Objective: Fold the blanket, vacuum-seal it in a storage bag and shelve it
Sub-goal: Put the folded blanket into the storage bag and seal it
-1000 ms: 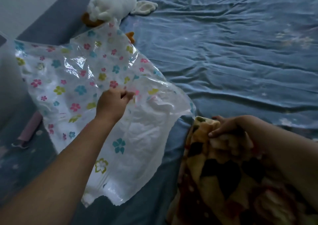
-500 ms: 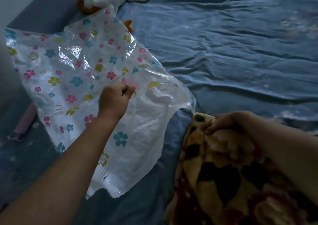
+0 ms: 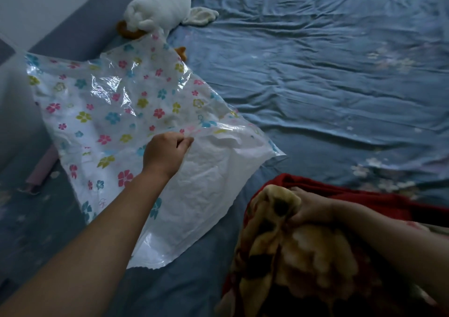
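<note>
**Bag mouth lifted, blanket bundle waiting beside it**

The left hand (image 3: 167, 155) is closed in a pinch on the upper film of the storage bag (image 3: 104, 103), raising that layer so the plain white inner sheet shows below it. The right hand (image 3: 312, 211) has its fingers curled tightly into a gathered corner of the blanket (image 3: 303, 251), which lies bunched on the bed (image 3: 315, 86) at lower right, just beside the bag's near corner and not yet inside it.

Over the last second little has changed. The pinch sits at the same spot on the film, and the right hand has kept its grip and drawn slightly nearer the viewer. A red face of the blanket now shows behind the right hand, where only the tan-and-brown side was seen before. This suggests the bundle is being gathered for insertion; sealing and shelving remain undone.

- **Bag:** thin, glossy, crinkled plastic, roughly rectangular, printed with small pink, blue and yellow flowers. It will likely slip and collapse if released.
- **Blanket:** thick, plush fleece, soft and bulky, and loosely rather than squarely folded.
- **Bed sheet:** matt blue cloth, creased.
- **Other items:** a white plush toy (image 3: 160, 6) lies past the bag's far edge.
</note>
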Available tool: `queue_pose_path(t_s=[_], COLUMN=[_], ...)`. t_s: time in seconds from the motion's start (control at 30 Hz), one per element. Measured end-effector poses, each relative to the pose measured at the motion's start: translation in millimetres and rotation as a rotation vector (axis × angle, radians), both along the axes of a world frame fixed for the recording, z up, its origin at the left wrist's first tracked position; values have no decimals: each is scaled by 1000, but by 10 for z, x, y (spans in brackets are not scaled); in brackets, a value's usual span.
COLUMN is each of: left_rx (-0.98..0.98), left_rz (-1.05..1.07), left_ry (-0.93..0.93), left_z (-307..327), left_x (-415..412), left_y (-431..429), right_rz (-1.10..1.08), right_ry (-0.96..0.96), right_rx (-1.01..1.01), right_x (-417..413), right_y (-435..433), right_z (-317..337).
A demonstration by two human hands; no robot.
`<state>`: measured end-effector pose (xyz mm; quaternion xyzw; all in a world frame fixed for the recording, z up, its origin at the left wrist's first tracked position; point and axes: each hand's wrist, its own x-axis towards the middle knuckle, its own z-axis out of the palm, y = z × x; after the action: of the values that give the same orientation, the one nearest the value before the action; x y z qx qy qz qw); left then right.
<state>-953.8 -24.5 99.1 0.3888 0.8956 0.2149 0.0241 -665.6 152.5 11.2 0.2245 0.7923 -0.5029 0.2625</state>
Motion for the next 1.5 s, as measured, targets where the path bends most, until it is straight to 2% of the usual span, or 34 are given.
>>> queue_pose_path(t_s=[0.07, 0.2, 0.3, 0.43, 0.63, 0.83, 0.97, 1.13, 1.33, 1.5], left_rx=[3, 22, 19, 27, -28, -59, -78, 75, 122, 116], left_rz=[-5, -27, -24, -48, -91, -81, -73, 13, 29, 7], left_ry=[9, 21, 32, 53, 72, -1, -63, -242, -290, -310], left_z=[15, 35, 47, 66, 23, -4, -6, 8, 79, 218], left_x=[-14, -82, -183, -304, -333, -169, -6, 146, 166, 13], left_y=[10, 79, 152, 212, 109, 20, -58, -207, -344, -415], right_rz=[35, 80, 116, 34, -31, -66, -124, -157, -90, -38], right_ry=[-51, -217, -298, -350, -428, -169, -7, 126, 214, 344], right_rx=[223, 310, 235, -20, -203, -108, -148, -190, -240, -302], right_x=[-179, -533, -708, -863, -908, -561, -322, -221, -468, -1078], right_y=[103, 443, 578, 707, 683, 419, 183, -112, -410, -580], right_z=[-102, -469, -636, -760, -705, -539, -242, 103, 521, 832])
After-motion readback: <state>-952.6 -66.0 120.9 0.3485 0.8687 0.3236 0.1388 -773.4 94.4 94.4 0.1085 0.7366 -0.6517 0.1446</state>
